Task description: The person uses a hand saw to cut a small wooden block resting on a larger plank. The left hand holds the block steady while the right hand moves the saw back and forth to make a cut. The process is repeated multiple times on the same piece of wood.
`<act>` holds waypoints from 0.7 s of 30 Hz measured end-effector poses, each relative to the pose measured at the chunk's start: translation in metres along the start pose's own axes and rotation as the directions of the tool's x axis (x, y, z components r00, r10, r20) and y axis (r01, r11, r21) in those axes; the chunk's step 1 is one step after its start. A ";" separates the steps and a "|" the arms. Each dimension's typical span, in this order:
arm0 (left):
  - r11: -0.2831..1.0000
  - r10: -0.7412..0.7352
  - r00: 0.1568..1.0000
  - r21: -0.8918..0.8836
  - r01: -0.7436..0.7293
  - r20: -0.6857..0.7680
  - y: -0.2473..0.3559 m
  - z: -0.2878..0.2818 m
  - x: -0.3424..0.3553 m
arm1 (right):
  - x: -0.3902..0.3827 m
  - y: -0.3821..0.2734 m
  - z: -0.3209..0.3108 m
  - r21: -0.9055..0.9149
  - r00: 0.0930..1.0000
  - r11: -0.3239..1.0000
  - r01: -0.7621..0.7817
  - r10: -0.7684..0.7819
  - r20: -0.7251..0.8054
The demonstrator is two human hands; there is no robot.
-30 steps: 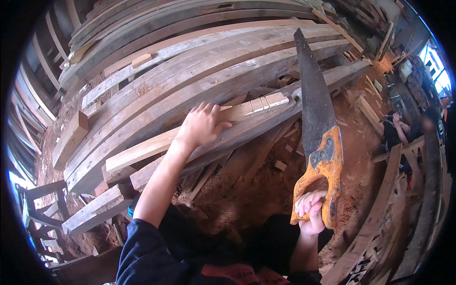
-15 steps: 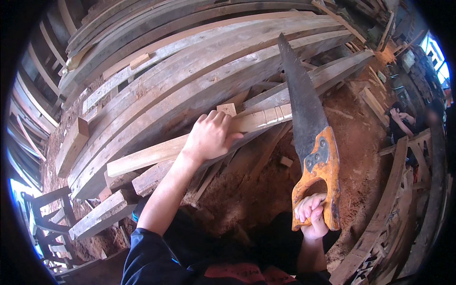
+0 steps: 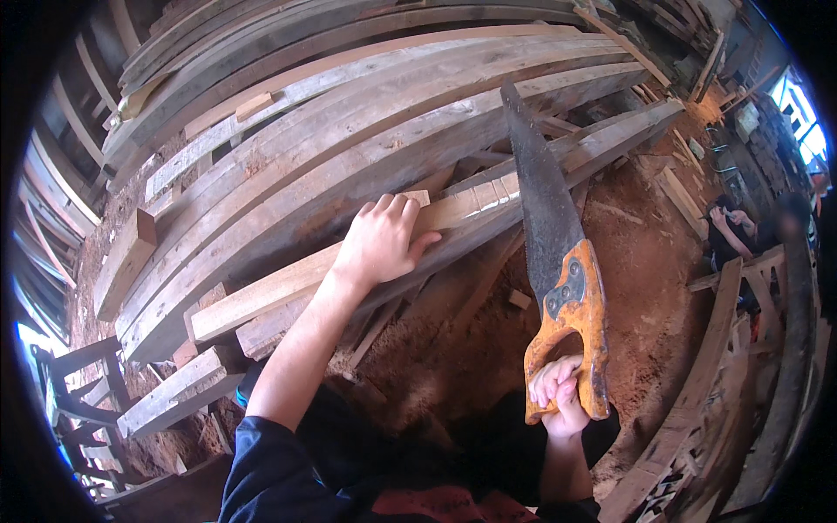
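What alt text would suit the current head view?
A person's right grip holds a handsaw by its orange handle, blade pointing away, while the left grip rests on a pale wooden strip lying along a darker beam. Long timber beams lie in rows beyond, with reddish-brown ground below.

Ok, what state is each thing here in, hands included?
Saw: held, blade bare, tip pointing away from the person
Right hand: closed around the saw's orange handle
Pale wooden piece: lying down, crosswise lines near its far end
Left hand: laid over that piece, thumb spread
Long beams: lying side by side
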State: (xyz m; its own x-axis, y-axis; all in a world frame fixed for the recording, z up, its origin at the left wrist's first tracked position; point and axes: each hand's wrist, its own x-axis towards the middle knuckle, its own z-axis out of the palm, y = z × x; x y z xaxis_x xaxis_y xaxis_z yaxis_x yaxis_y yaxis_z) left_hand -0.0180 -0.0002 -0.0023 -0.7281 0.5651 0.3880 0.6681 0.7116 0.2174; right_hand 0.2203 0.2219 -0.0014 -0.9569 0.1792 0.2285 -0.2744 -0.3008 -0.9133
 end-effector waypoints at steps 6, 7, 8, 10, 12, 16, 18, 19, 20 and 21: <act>0.998 0.061 0.993 0.005 -0.061 -0.103 -0.003 0.006 -0.001 | -0.005 0.012 0.002 0.029 0.999 1.000 -0.011 0.010 0.040; 0.998 0.062 0.994 0.001 -0.062 -0.096 -0.002 0.006 -0.001 | -0.004 0.012 0.004 0.034 0.998 0.999 -0.021 0.019 0.056; 0.998 0.062 0.994 -0.003 -0.063 -0.089 -0.002 0.005 -0.001 | -0.002 0.012 0.006 0.039 0.997 0.999 -0.030 0.028 0.072; 0.998 0.061 0.996 -0.006 -0.061 -0.072 0.001 0.003 -0.001 | -0.002 0.015 0.011 0.092 0.999 0.996 -0.014 0.010 0.052; 0.998 0.057 0.997 -0.001 -0.057 -0.051 0.004 0.001 -0.001 | -0.004 0.025 0.015 0.144 0.999 0.989 0.046 -0.047 0.006; 0.998 0.063 0.996 0.005 -0.063 -0.057 0.001 0.002 -0.003 | -0.001 0.027 0.022 0.186 0.999 0.983 0.002 -0.012 0.052; 0.998 0.070 0.995 0.003 -0.070 -0.076 -0.001 0.004 -0.003 | -0.002 0.031 0.021 0.167 0.998 0.986 -0.013 0.004 0.057; 0.997 0.074 0.994 0.007 -0.074 -0.082 0.000 0.005 -0.003 | -0.002 0.032 0.022 0.154 0.999 0.988 -0.004 -0.003 0.047; 0.997 0.078 0.993 0.010 -0.077 -0.089 0.000 0.005 -0.003 | -0.003 0.034 0.022 0.141 0.999 0.990 0.006 -0.011 0.037; 0.997 0.080 0.992 0.014 -0.079 -0.095 0.000 0.005 -0.003 | -0.004 0.036 0.020 0.093 0.999 0.996 0.018 -0.021 0.025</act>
State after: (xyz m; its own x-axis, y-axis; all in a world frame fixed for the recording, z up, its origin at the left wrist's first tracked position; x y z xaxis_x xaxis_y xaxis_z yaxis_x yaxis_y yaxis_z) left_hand -0.0164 0.0006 -0.0083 -0.6543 0.5784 0.4872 0.7216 0.6703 0.1733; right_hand 0.2126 0.1919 -0.0291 -0.9532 0.1618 0.2555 -0.2993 -0.3832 -0.8738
